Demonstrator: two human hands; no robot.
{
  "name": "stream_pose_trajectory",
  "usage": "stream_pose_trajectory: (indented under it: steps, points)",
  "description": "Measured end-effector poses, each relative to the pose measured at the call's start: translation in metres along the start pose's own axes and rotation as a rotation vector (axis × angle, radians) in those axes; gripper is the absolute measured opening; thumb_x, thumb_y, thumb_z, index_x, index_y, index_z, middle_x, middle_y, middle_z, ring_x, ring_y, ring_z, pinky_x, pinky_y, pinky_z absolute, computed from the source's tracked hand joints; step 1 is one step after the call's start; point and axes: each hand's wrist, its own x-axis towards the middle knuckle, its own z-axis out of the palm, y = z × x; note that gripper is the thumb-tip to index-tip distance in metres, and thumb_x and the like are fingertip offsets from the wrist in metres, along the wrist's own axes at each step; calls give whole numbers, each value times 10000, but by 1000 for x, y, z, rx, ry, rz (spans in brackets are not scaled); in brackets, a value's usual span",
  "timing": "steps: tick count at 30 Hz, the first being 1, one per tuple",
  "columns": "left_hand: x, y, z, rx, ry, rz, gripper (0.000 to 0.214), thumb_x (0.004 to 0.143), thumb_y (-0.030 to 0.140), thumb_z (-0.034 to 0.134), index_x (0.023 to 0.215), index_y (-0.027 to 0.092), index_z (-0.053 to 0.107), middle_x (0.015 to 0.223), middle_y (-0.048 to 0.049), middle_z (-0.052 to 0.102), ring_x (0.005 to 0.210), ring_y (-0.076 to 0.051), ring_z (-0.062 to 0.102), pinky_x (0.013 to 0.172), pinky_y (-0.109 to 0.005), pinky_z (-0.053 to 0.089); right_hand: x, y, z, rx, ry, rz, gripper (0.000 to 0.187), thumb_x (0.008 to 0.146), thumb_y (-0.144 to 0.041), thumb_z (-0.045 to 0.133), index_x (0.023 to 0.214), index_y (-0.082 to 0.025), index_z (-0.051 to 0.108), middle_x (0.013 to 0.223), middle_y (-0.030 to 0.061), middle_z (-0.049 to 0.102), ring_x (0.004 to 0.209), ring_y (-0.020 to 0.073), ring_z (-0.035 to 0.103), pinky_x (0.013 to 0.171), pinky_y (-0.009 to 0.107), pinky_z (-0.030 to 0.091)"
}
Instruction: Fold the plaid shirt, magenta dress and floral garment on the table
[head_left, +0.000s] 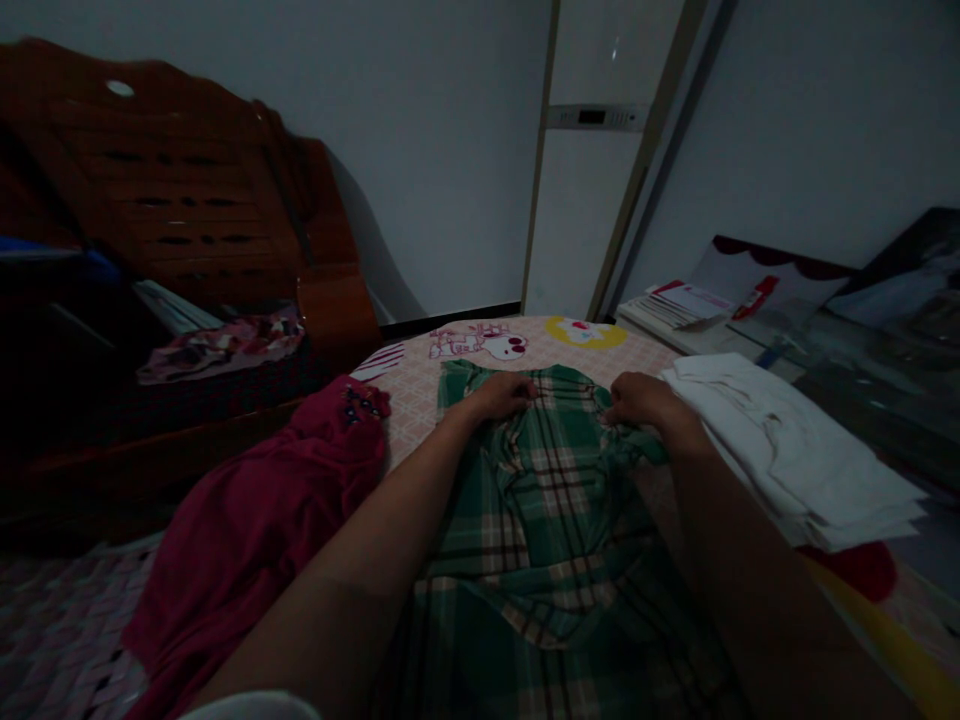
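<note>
Left hand [506, 395] and right hand [641, 402] pinch the green plaid garment [559, 475] near its far end

Each grip is narrow, fingers bunched on cloth: the left in from the garment's left edge, the right at its right side, neither clearly nearer. From the grip, the garment lies back toward the person, its long axis running between the forearms on the tabletop [409, 405]. Farther out, a crimson garment [255, 510] lies left of the left forearm, folded white cloth [787, 440] just right of the right wrist
</note>
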Motion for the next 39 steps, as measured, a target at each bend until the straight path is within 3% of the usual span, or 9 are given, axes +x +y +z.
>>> stream_pose_trajectory:
  steps: [9,12,18,22,25,28,33,36,39]
  points:
    - [0,1,-2,-38,-13,-12,220,780,181,590,970,192,701,875,1,722,804,-156,642,764,-220,456,-5,28,-8,321,-232,-42,182,636,-196,760,538,-153,613,491,22,597,492,153,571,489,248,393]
    - [-2,3,-3,-90,-15,-28,222,789,209,582,973,185,705,804,2,707,743,-150,631,715,-218,455,-6,16,-10,712,-89,-65,211,697,-265,734,574,-155,601,457,-2,562,441,120,531,431,216,382]
    - [1,3,-4,-209,113,-99,340,916,345,428,869,137,693,743,-32,686,683,-153,609,665,-242,456,-6,-18,-15,1507,206,-201,347,771,-401,712,1004,-147,665,798,83,740,623,165,695,542,271,583]
    - [3,7,-5,-279,151,-127,406,926,432,412,865,138,686,777,-34,686,703,-152,608,655,-245,448,2,-17,-7,1455,224,-89,225,723,-278,748,870,-123,677,659,64,710,505,151,657,477,253,567]
    - [1,12,-9,-256,110,-84,367,804,499,613,903,153,681,788,-20,674,723,-154,600,648,-240,436,10,-10,4,1273,225,-23,154,717,-199,708,844,-112,694,585,42,683,461,146,622,455,246,534]
    - [-3,17,-14,-162,17,-104,379,643,359,767,961,176,674,827,-5,679,754,-162,606,660,-234,433,17,-7,17,978,236,-50,198,734,-175,638,892,-107,736,564,29,674,493,161,624,504,256,517]
    - [-6,25,-17,14,-56,-102,287,592,140,703,874,193,686,750,29,654,716,-155,572,623,-225,397,24,-15,39,535,367,-158,475,696,-120,591,1150,-164,721,932,72,767,871,226,695,789,302,521]
    - [-5,22,-18,-102,-3,-120,66,679,153,620,725,164,665,648,27,605,647,-133,539,611,-229,389,26,-17,47,528,412,-119,524,715,-137,570,1226,-158,684,1024,96,756,926,236,685,854,321,509]
    - [-1,14,-19,-313,162,-212,102,729,187,553,668,152,627,604,30,559,604,-116,500,602,-228,389,29,-11,49,690,438,-53,576,743,-154,522,1309,-103,617,895,89,759,795,215,692,808,324,531]
